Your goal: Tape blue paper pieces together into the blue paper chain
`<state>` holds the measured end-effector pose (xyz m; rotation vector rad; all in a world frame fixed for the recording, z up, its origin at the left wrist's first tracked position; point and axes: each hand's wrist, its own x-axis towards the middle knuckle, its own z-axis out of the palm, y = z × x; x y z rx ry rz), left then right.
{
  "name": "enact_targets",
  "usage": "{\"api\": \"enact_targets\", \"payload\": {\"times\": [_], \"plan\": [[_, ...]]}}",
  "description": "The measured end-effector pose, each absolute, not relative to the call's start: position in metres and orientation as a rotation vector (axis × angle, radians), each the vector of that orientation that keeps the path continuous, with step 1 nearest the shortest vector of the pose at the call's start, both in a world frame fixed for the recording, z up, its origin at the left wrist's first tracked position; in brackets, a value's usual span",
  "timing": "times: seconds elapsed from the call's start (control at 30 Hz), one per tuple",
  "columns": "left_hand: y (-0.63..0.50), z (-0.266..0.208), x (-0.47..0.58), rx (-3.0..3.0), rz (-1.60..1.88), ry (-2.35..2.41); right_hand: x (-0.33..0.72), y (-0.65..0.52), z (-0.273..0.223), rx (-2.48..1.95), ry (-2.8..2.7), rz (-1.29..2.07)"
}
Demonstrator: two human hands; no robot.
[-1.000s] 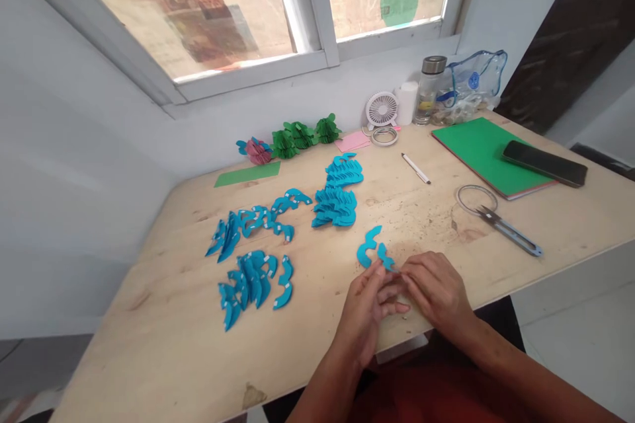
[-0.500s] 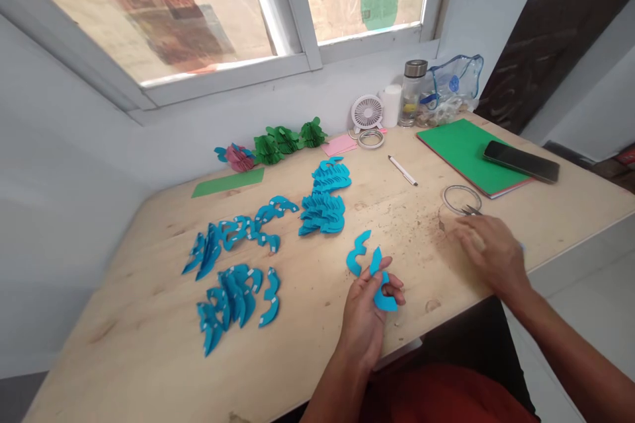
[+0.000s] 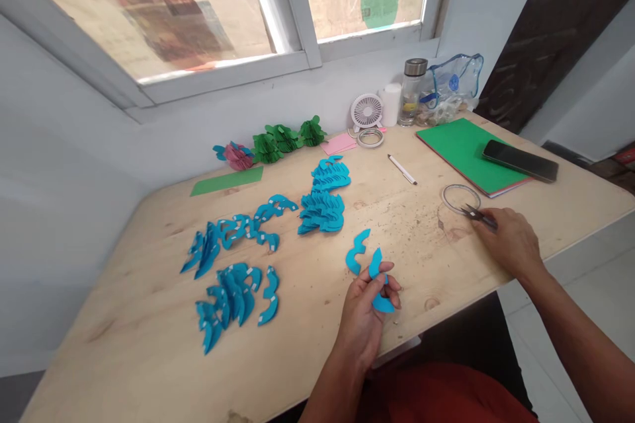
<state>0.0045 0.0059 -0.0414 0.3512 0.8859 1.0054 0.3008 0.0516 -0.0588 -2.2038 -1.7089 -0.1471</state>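
My left hand [image 3: 364, 301] pinches a wavy blue paper strip [image 3: 376, 264] between thumb and fingers, above the table near its front edge. Just beyond it lies a similar blue paper piece [image 3: 355, 252]. My right hand [image 3: 510, 241] has its fingers curled on the dark handles of small scissors [image 3: 477, 214]. Their points rest over the rim of a thin roll of tape [image 3: 444, 197]; part of the handles is hidden under the fingers. Farther left are folded blue paper pieces with small white patches [image 3: 238, 294] and stacked blue pieces [image 3: 321, 213].
A white pen [image 3: 401, 169], a green sheet stack [image 3: 461, 145] and a phone [image 3: 520, 160] lie to the right. Along the wall stand a small fan [image 3: 367, 111], a glass bottle [image 3: 411, 96], a clear bag [image 3: 454, 82] and green paper shapes [image 3: 284, 139]. Another tape roll [image 3: 370, 139] lies behind.
My right hand has shifted right, uncovering more of the scissors, whose points stay by the tape roll. My left hand still holds the blue strip, almost unmoved.
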Motion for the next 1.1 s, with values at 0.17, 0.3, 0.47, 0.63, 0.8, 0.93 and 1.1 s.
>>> {"api": "enact_targets", "payload": {"times": [0.17, 0.3, 0.47, 0.63, 0.8, 0.93, 1.1], "plan": [[0.006, -0.04, 0.006, 0.377, 1.01, 0.904, 0.269, 0.041, -0.047, -2.001, -1.569, 0.098], [0.006, -0.034, 0.009, 0.412, 1.016, 0.926, 0.226, 0.027, -0.033, -1.74, -1.484, 0.688], [0.007, -0.025, 0.013, 0.486, 1.132, 1.013, 0.182, 0.016, -0.02, -1.576, -1.682, 0.557], [0.006, -0.022, 0.011, 0.799, 1.3, 1.295, 0.163, 0.014, -0.02, -1.458, -1.914, 0.371], [0.007, -0.024, 0.008, 1.209, 1.325, 1.424, 0.151, 0.013, -0.021, -1.425, -2.036, 0.178], [0.009, -0.028, 0.009, 1.415, 1.342, 1.49, 0.143, 0.012, -0.02, -1.434, -2.085, 0.099], [0.01, -0.031, 0.01, 1.486, 1.315, 1.526, 0.138, 0.012, -0.024, -1.437, -2.108, 0.043]]}}
